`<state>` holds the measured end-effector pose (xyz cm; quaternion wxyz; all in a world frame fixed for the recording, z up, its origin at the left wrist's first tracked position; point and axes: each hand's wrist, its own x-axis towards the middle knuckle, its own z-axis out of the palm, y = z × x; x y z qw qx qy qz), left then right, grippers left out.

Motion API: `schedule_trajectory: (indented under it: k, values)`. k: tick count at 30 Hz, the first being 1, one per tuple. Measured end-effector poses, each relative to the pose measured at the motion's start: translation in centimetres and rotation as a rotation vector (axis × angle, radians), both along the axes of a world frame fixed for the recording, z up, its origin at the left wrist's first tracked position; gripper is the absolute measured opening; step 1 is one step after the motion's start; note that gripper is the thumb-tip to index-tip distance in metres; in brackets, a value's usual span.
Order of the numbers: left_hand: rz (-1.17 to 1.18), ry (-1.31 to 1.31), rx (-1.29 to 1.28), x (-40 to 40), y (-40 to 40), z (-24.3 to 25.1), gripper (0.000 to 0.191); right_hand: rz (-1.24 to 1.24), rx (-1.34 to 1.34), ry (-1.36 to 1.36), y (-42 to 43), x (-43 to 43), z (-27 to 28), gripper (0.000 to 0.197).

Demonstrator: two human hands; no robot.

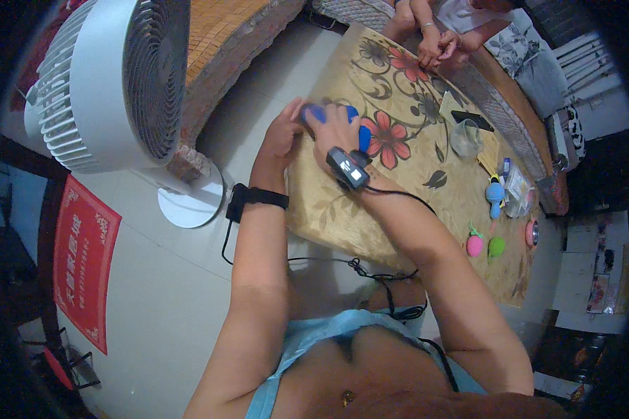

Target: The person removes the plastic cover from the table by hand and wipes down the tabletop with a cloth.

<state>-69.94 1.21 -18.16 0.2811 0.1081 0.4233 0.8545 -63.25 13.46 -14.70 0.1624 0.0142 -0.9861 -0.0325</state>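
Observation:
My right hand (pixel 334 128) lies over a blue cloth (pixel 365 137) at the left edge of a long table with a floral cover (pixel 346 209). Parts of the blue cloth show between and beside its fingers. My left hand (pixel 284 128) is just to the left, at the table's edge, its fingers raised near the cloth; whether it touches the cloth is not plain. A device is strapped to each wrist, with black cables running from them.
A white fan (pixel 99 84) stands at left, beside a bench. Farther right on the table are a clear bowl (pixel 466 138), a black phone (pixel 472 120), a blue toy (pixel 495 195), and pink (pixel 475 244) and green toys (pixel 496 246). Another person's hands (pixel 437 48) are at the far edge.

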Motion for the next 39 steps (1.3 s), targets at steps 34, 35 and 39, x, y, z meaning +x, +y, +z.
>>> schedule_trajectory:
  k: [34,35,39]
  values:
    - [-0.02,-0.076,-0.023,-0.1,0.0,-0.9,0.064,-0.072,0.075,-0.122,3.5,-1.5,0.0,0.041]
    - [-0.022,-0.077,-0.021,0.0,-0.1,-1.1,0.064,-0.04,0.074,-0.128,2.5,0.2,0.4,0.042]
    - [0.014,-0.021,-0.096,0.0,0.2,-0.3,0.057,0.126,0.068,-0.084,-0.2,7.7,1.1,0.051]
